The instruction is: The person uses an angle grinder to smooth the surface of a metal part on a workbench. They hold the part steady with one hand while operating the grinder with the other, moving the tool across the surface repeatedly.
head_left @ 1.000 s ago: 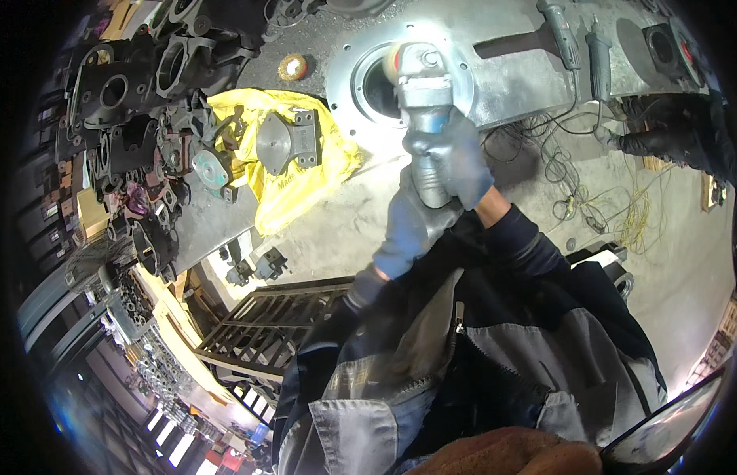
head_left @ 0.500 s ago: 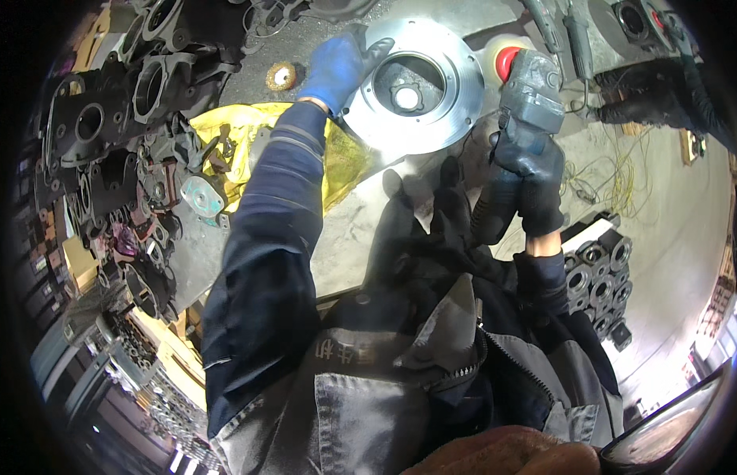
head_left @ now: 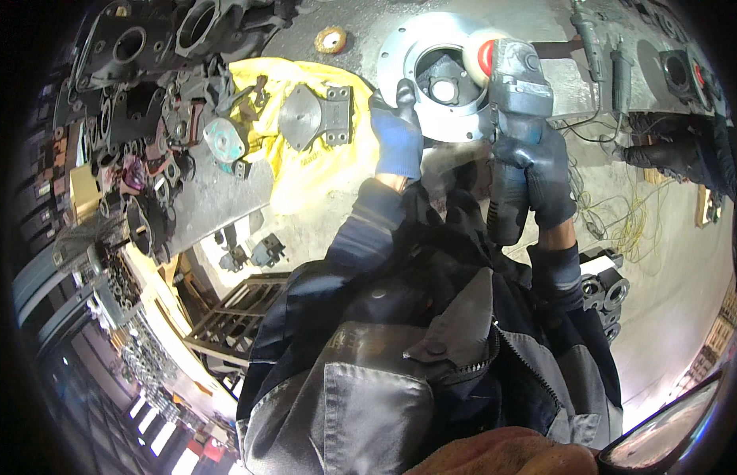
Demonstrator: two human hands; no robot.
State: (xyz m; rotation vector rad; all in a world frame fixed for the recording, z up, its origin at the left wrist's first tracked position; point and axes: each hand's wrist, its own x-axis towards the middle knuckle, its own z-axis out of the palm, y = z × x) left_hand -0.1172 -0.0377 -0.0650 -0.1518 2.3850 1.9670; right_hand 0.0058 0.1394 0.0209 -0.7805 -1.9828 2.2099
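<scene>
A round, shiny metal flange (head_left: 406,45) with a large central hole lies on the bench, and a dark star-shaped knob (head_left: 443,89) with a bright centre shows through the hole. My left hand (head_left: 395,141), in a blue and dark glove, grips the flange's near-left rim, thumb on its upper face; the other fingers are partly hidden. Closed round the dark body of a cordless angle grinder (head_left: 524,79) is my right hand (head_left: 545,162), in a black glove. The grinder's red and pale disc (head_left: 479,57) overlaps the flange's right side; whether it touches, I cannot tell.
Left of the flange, a yellow bag (head_left: 293,178) lies under a dark metal bracket (head_left: 337,116). A small wire brush wheel (head_left: 330,39) sits beyond it. Dark castings (head_left: 131,47) crowd the left. Corded tools (head_left: 622,79) lie at right, near another person's dark-clothed legs (head_left: 673,150).
My left hand has moved from the flange's far-left edge to its near-left rim. The grinder's disc has shifted left over the flange. The view has shifted, uncovering the bracket on the yellow bag.
</scene>
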